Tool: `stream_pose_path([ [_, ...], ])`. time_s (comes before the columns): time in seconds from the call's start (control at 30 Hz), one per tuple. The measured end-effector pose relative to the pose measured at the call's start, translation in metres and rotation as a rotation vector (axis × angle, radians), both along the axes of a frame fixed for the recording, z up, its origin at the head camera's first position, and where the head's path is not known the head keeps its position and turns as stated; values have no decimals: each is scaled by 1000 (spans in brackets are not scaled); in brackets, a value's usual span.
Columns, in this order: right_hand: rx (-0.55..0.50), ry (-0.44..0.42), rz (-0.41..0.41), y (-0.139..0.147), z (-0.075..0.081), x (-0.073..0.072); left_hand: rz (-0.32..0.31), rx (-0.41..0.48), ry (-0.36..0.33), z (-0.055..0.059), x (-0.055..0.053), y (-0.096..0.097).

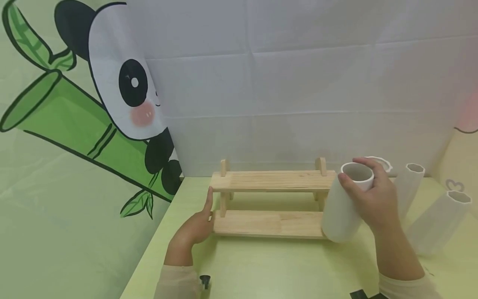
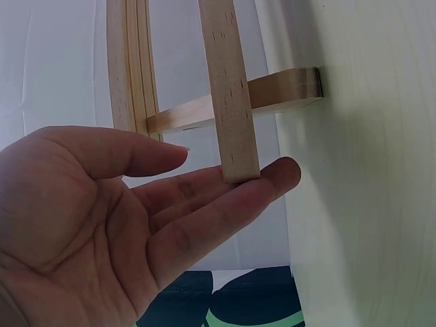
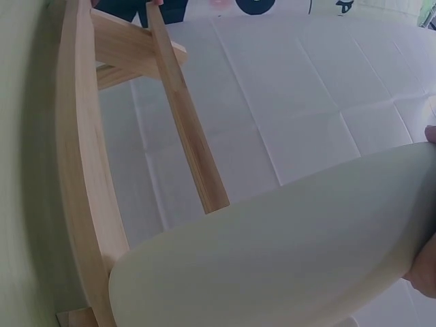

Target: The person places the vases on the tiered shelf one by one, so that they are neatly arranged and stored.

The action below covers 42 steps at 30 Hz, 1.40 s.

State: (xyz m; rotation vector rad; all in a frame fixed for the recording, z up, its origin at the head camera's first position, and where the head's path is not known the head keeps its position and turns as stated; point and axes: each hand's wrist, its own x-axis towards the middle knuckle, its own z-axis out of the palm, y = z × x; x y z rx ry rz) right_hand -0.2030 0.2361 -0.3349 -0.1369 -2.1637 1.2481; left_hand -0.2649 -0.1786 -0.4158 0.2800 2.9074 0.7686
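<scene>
A two-tier wooden rack (image 1: 274, 182) stands on the table towards its back. My left hand (image 1: 195, 229) is at its left end, fingers extended and touching the end of a board (image 2: 235, 102) in the left wrist view; the thumb stands apart from the wood. At the rack's right end, my right hand (image 1: 380, 201) grips a tall white vase (image 1: 339, 218) near its rim, thumb on the near side. The vase is tilted, its base beside the lower board (image 1: 261, 224). In the right wrist view the vase (image 3: 272, 245) overlaps the ends of both boards; most of the hand is out of frame.
Two white vases with angular rims stand on the right, one further back (image 1: 407, 191) and one nearer (image 1: 438, 224). Another white rim (image 1: 386, 163) shows behind my right hand. A small black object (image 1: 204, 280) lies by my left sleeve. A pale cloth (image 1: 298, 91) hangs behind.
</scene>
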Motion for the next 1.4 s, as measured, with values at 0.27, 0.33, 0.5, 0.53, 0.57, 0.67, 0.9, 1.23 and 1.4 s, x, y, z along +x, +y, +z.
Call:
stream_pose_path([
  [0.27,-3,1,19,-6,-1,-2,1,-5,1,-1,0,0],
  [0.33,3,4,19,-8,0,-2,0,-5,2,-1,-1,0],
  [0.5,23,4,23,-13,2,-2,-4,-5,7,-2,-1,0],
  [0.53,24,7,26,-14,2,-2,-4,-6,8,-2,-1,0],
  [0.57,24,9,30,-15,3,-2,-5,-10,8,-2,-1,-1],
  [0.67,25,17,41,-17,3,-3,-8,-14,12,-2,-2,-1],
  [0.9,12,13,58,-22,2,-4,-10,-8,9,-3,-2,-2],
  [1.23,21,40,82,-31,5,-4,-9,-19,1,-1,-1,-3],
  [1.4,13,39,84,-35,7,-3,-8,-6,0,0,0,-3],
])
